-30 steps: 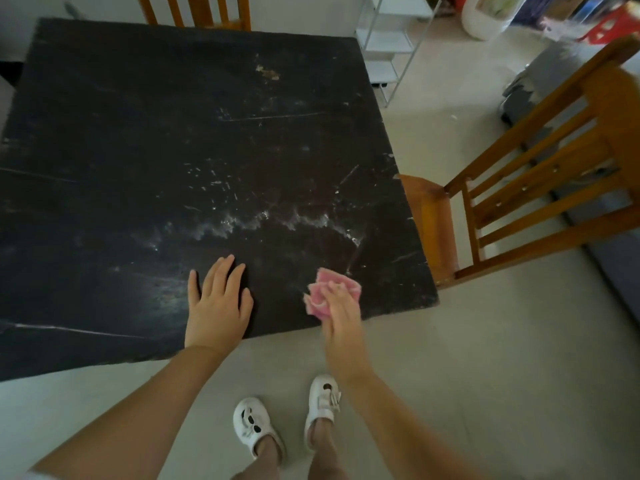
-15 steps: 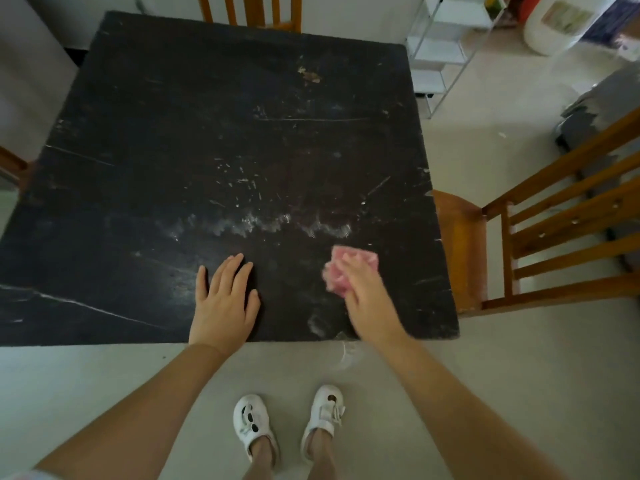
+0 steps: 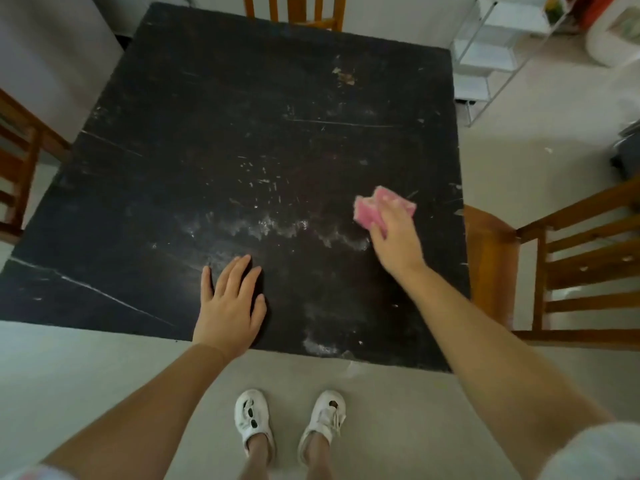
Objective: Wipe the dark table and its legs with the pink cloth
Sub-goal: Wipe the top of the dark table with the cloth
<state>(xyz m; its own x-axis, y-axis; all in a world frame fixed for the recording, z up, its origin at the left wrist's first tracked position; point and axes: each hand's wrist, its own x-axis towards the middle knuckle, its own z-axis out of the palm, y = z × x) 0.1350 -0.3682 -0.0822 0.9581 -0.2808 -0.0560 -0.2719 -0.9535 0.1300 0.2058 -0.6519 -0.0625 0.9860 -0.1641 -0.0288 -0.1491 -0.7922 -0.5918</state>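
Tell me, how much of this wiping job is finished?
Little looks done: the dark square table shows a whitish smear band across its middle and more near its front edge. In hand: the right hand presses the folded pink cloth onto the top while the left hand rests flat. The legs are out of view.

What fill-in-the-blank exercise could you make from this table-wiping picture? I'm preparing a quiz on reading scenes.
1. The right hand holds a cloth whose colour is ____.
2. The left hand lies ____ on the dark table, fingers straight.
3. The whitish smear lies between the cloth and the ____ hand.
4. On the floor below the table's near edge stand two ____ shoes.

Missing words: pink; flat; left; white
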